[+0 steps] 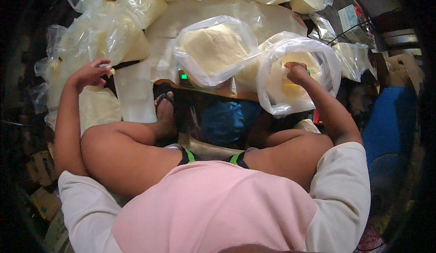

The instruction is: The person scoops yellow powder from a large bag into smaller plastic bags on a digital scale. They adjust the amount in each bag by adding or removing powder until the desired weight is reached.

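My right hand [297, 72] is closed inside the mouth of an open clear plastic bag [329, 78] of pale yellow powder. A bit of green shows beside the fist, but what it grips is hidden. On my left, my left hand [92, 74] is raised with its fingers apart, beside filled bags [97, 37]. A small yellowish bit shows by its fingertips; I cannot tell whether it touches them. Between my hands stands another open plastic bag [213, 46], heaped with pale powder. A small green-lit display [184, 76] shows at its near left edge.
Several filled clear bags [147, 7] line the far edge and left side. A pale sheet [163, 30] lies under the middle bag. A blue bundle [227, 121] sits between my legs. At the right are a white box [352, 23], cardboard [404, 71] and a blue surface [386, 121].
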Demonstrator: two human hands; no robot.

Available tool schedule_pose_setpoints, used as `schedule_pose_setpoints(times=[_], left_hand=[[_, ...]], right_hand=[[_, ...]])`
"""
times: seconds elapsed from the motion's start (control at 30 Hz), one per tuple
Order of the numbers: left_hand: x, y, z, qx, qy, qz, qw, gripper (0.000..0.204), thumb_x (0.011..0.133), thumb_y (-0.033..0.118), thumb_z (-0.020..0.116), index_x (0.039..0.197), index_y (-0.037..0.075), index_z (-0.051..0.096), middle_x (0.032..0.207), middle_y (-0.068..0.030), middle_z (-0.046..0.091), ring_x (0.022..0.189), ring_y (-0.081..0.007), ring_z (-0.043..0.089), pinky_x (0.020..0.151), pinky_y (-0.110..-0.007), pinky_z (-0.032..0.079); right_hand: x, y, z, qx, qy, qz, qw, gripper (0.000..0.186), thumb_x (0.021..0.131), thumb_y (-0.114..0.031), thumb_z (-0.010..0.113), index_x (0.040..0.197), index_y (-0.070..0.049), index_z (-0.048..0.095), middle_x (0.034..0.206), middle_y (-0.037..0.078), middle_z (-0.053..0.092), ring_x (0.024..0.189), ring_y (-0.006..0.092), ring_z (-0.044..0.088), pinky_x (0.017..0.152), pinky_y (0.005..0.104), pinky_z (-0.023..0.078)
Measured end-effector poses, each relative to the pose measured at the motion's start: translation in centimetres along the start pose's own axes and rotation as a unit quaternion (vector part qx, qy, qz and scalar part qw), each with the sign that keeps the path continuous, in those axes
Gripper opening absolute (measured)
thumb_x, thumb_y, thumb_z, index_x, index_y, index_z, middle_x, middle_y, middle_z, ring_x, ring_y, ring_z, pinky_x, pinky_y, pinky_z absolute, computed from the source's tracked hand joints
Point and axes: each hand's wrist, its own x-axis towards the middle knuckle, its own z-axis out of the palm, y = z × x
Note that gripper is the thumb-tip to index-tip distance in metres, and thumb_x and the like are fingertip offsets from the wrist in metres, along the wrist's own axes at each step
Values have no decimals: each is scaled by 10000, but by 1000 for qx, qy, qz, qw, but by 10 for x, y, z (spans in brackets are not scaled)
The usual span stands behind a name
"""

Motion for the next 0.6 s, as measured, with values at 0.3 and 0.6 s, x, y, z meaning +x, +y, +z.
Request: schedule_pose_setpoints(times=[0.3,0.6], left_hand=[[-12,1,14,-80,-30,32,996,618,963,511,611,1449,152,482,1055,-25,678,712,-122,637,718,-299,530],[-64,20,6,-234,-51,147,960,667,987,639,490,1424,137,513,897,0,649,656,-115,597,743,-320,537]], right_hand=[[1,10,3,26,-21,21,999,435,715,-74,626,1143,-111,698,1050,181,730,1024,366,688,938,420,500],[-20,29,5,34,67,-66,995,489,768,-154,702,1248,-111,617,1197,158,674,1142,351,630,979,468,476]])
